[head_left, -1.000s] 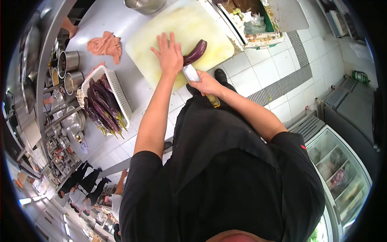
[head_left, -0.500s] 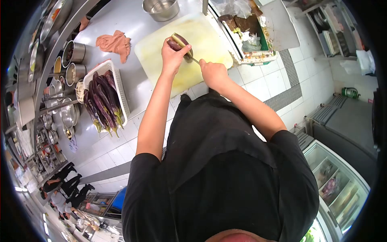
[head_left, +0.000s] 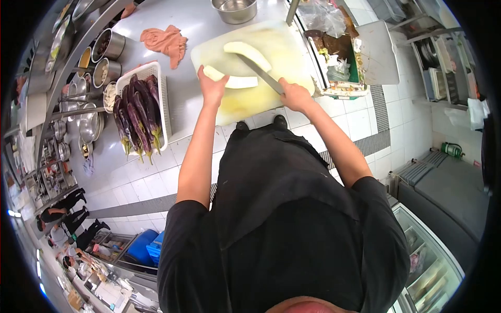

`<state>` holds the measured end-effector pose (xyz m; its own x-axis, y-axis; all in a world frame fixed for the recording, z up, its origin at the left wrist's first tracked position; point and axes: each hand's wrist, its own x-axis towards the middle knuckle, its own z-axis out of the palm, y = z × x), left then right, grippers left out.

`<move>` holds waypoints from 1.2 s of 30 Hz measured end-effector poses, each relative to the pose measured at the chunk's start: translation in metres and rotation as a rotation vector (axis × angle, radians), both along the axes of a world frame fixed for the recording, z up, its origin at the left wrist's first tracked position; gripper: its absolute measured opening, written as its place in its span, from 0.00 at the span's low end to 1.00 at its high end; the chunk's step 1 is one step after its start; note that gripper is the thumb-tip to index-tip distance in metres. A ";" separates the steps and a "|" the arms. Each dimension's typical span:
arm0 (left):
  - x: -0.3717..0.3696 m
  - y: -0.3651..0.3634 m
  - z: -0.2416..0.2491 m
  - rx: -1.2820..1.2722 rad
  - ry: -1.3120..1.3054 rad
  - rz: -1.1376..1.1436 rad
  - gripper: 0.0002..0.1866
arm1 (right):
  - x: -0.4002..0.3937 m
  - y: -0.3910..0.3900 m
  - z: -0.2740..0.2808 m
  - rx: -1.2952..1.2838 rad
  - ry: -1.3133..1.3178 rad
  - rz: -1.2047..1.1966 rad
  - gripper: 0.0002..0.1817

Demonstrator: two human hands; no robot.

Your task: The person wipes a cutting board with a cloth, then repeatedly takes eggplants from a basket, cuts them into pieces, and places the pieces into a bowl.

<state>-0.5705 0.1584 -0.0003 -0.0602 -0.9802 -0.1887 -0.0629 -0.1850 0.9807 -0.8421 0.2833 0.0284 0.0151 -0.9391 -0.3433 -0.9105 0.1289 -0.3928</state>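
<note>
On cutting board [head_left: 235, 107], lengthwise split just completed, seemingly. Near eggplant half [head_left: 242, 82] pinched in left hand [head_left: 212, 89]; far half [head_left: 248, 53] left beyond that grip; knife [head_left: 264, 76] clasped in right hand [head_left: 295, 97].

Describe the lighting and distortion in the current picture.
Head view: straight lines bow toward a round black border; white glare patches on the steel table; ceiling lights at lower left burn out; the pale piece at the left hand looks nearly washed out; the knife's outline stays distinct.
</note>
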 end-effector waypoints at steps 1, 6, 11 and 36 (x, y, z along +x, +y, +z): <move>0.006 0.011 0.001 -0.157 -0.374 0.028 0.54 | -0.005 0.005 0.006 0.006 -0.037 -0.002 0.21; 0.021 0.030 0.011 -0.702 -0.917 -0.451 0.36 | -0.016 0.037 0.018 0.072 0.023 0.057 0.24; 0.007 0.020 0.023 -0.499 -0.995 -0.545 0.25 | 0.001 0.050 0.040 0.150 0.030 0.026 0.20; 0.049 0.011 -0.018 -0.769 -0.695 -0.372 0.29 | 0.099 -0.058 0.096 -0.019 0.553 0.489 0.15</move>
<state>-0.5217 0.1695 -0.0186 -0.4933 -0.7932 0.3570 -0.5707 0.6048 0.5554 -0.7429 0.2249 0.1246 0.2633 -0.8752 -0.4058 -0.9278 -0.3450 0.1422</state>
